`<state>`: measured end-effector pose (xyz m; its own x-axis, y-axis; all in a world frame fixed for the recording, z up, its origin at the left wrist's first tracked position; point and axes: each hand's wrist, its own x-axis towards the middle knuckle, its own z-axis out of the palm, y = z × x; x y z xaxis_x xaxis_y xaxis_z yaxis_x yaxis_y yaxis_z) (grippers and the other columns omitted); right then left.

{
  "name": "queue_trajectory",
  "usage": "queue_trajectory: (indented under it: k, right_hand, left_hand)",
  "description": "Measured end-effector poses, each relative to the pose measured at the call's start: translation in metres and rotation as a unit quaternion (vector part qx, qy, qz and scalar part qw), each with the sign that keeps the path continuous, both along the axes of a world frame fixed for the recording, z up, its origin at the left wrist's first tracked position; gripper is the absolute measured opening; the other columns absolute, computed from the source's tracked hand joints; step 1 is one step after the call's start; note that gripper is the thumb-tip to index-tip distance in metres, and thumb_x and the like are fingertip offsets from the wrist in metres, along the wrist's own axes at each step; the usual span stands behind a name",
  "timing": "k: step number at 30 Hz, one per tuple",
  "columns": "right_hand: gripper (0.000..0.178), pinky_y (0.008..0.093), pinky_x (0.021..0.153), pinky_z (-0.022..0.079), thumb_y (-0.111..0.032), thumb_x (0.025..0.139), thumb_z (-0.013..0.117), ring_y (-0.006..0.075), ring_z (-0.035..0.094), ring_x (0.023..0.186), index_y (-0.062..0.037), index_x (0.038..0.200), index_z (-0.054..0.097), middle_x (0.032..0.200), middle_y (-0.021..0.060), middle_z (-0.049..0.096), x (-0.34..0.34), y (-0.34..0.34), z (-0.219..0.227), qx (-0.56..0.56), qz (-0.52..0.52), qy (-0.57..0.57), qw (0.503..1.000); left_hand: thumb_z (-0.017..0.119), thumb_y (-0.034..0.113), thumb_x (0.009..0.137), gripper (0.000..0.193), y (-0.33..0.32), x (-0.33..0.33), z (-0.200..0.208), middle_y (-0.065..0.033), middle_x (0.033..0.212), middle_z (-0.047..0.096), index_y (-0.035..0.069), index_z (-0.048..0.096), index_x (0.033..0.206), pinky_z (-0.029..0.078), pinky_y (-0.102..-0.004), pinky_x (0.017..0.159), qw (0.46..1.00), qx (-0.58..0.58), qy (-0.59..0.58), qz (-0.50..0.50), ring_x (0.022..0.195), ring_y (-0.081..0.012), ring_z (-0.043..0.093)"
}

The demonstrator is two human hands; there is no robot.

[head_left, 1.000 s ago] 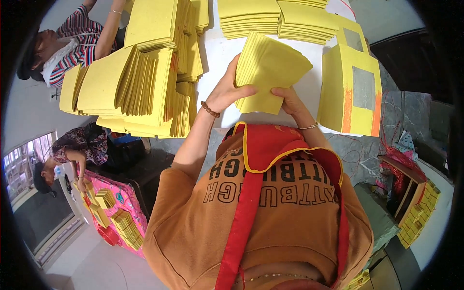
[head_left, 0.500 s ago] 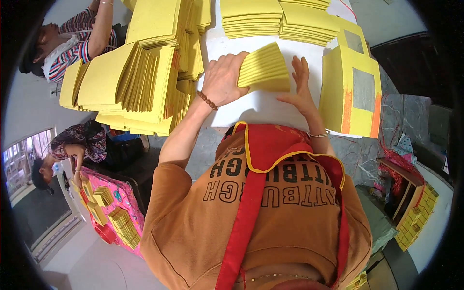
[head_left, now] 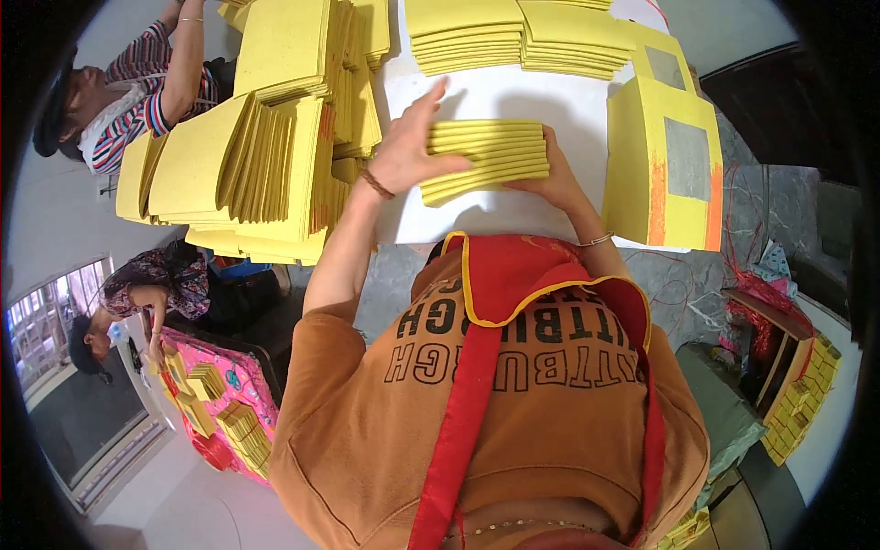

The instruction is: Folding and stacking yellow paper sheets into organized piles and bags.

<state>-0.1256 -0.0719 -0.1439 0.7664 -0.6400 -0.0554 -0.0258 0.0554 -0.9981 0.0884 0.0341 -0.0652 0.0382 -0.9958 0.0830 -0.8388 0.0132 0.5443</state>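
A stack of folded yellow paper [head_left: 486,156] is upright over the white tabletop [head_left: 495,92], its rounded folds facing me. My right hand [head_left: 561,179] grips its right end, with the thumb along the lower front and the other fingers partly hidden behind. At the left end, my left hand [head_left: 411,151] is open, its fingers spread upward and its thumb reaching across the stack's front. Whether that thumb touches the paper, I cannot tell.
Large piles of folded yellow paper [head_left: 202,174] stand at the left, with more stacks [head_left: 467,41] along the far side. A yellow block with a grey patch [head_left: 632,165] sits right. Two people work at the left, one beside a pink-covered table [head_left: 252,376].
My left hand has let go of the stack and spread its fingers. My right hand, formerly open and apart, now holds the right end. The stack has turned level and moved slightly lower.
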Motion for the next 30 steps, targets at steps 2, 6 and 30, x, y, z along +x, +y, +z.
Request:
queue_trajectory:
  k: [2, 6, 30]
  right_hand:
    - [0.085, 0.0303, 0.092, 0.043, -0.011, 0.057, 0.083, 0.0188, 0.048, 0.108, -0.0032, 0.124, 0.032, 0.117, 0.0095, 0.047, 0.0, 0.001, 0.001, -0.004, 0.01, 0.0, 1.0]
    - [0.084, 0.0305, 0.091, 0.043, -0.009, 0.058, 0.082, 0.0182, 0.048, 0.108, -0.004, 0.124, 0.03, 0.116, 0.0088, 0.048, 0.001, 0.0, 0.004, 0.015, 0.015, -0.005, 1.0]
    - [0.091, 0.0312, 0.094, 0.041, -0.013, 0.058, 0.083, 0.0208, 0.045, 0.112, -0.003, 0.128, 0.025, 0.122, 0.0104, 0.043, 0.0, -0.004, 0.001, -0.084, -0.002, 0.015, 0.996]
  left_hand:
    - [0.069, 0.029, 0.068, 0.097, 0.011, 0.018, -0.023, -0.021, 0.131, 0.039, 0.014, 0.009, 0.142, 0.028, -0.0449, 0.104, 0.921, 0.024, 0.388, 0.02, 0.124, -0.0305, 0.037]
    - [0.057, 0.013, 0.068, 0.099, 0.029, 0.014, -0.055, -0.0229, 0.138, 0.025, 0.017, -0.008, 0.142, 0.025, -0.0406, 0.105, 0.839, -0.071, 0.538, -0.024, 0.13, -0.0296, 0.027]
    - [0.082, 0.021, 0.061, 0.123, 0.028, -0.012, -0.108, -0.0173, 0.116, 0.055, 0.004, -0.012, 0.138, 0.044, -0.0369, 0.092, 0.969, -0.081, 0.223, 0.063, 0.106, -0.03, 0.055]
